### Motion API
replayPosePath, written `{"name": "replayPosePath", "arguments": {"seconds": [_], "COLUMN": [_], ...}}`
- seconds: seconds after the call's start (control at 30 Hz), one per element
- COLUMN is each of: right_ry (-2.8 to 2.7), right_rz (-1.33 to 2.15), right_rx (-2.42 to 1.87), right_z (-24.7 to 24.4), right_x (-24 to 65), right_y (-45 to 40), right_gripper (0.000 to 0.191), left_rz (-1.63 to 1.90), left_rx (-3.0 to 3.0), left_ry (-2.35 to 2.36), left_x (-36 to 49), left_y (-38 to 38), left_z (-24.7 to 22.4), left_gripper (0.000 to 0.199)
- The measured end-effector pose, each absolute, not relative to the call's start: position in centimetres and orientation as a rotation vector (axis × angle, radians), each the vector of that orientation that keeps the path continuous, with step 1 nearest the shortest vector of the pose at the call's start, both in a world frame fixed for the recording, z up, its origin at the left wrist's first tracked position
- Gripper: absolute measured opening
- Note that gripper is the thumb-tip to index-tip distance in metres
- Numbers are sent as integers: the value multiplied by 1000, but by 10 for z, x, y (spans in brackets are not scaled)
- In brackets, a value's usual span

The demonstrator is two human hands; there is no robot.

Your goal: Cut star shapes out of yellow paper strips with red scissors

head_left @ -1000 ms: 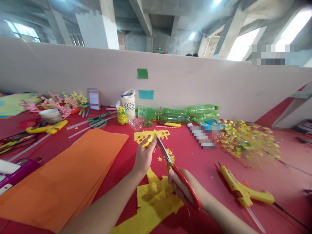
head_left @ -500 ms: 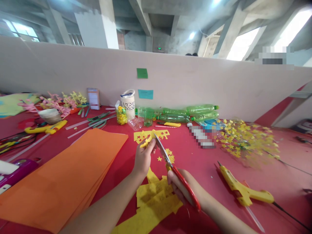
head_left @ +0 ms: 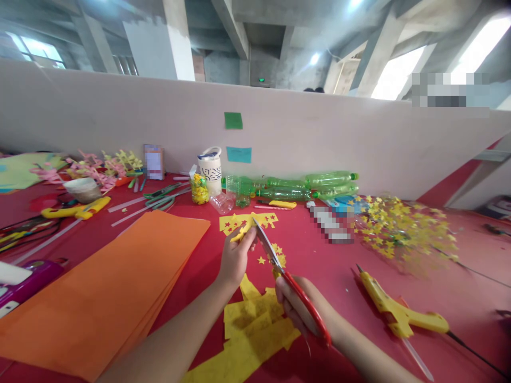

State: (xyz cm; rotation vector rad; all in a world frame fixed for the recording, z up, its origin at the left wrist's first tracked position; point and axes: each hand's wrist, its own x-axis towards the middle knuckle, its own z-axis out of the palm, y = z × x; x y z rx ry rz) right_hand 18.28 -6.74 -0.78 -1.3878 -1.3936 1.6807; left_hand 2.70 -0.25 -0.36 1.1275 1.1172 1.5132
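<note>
Where the left hand (head_left: 236,255) pinches: a small folded or layered piece of yellow paper (head_left: 242,232), clamped between thumb and fingers, held above the red tabletop (head_left: 315,271).
Where the right hand (head_left: 297,306) grips: a pair of scissors with long red handles (head_left: 304,302) and metal blades, fingers closed round the handles, the blade tips up at the yellow paper by the left thumb; how far the blades are parted, I cannot tell.
Beyond the fingertips: flat yellow paper strips with star-shaped cutouts (head_left: 230,223), the red table showing through the holes.
Beside the blades: a little heap of cut yellow paper stars (head_left: 281,256), one star lying just apart on its left.
Below the hands: overlapping sheets of plain yellow paper (head_left: 255,324).
Left of the left forearm: a stack of large orange paper sheets (head_left: 115,282).
Right of the right hand: a yellow glue gun with a dark cord (head_left: 379,295), and farther back a spray of yellow stars (head_left: 393,226).
Along the white partition (head_left: 303,138): a white tumbler with black marks (head_left: 211,169), green plastic bottles (head_left: 287,189) lying down, and a yellow utility knife (head_left: 282,204) in front of them.
</note>
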Motion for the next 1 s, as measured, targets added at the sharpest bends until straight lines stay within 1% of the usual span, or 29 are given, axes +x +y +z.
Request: {"name": "replayPosePath", "arguments": {"seconds": [0.4,0.57,0.67,0.83,1.0], "right_ry": [-1415,-1478,-1485,-1454,-1430], "right_rz": [1629,1567,1544,1566,1556], "right_rx": [-1490,-1477,-1517,-1478,-1518], "right_z": [3,7,3,-7,-5], "right_x": [180,181,184,190,187], "right_y": [-68,-70,-69,-65,-65], "right_gripper": [61,53,48,47,46], "left_rz": [1531,1522,1525,1586,1656], "left_rx": [1043,1037,1016,918,829], "left_ry": [1093,1031,990,893,829], "left_x": [28,27,24,18,14], "left_y": [-4,-2,2,9,15], "left_z": [2,-2,-5,-5,-4], "left_gripper": [31,28,25,15,10]}}
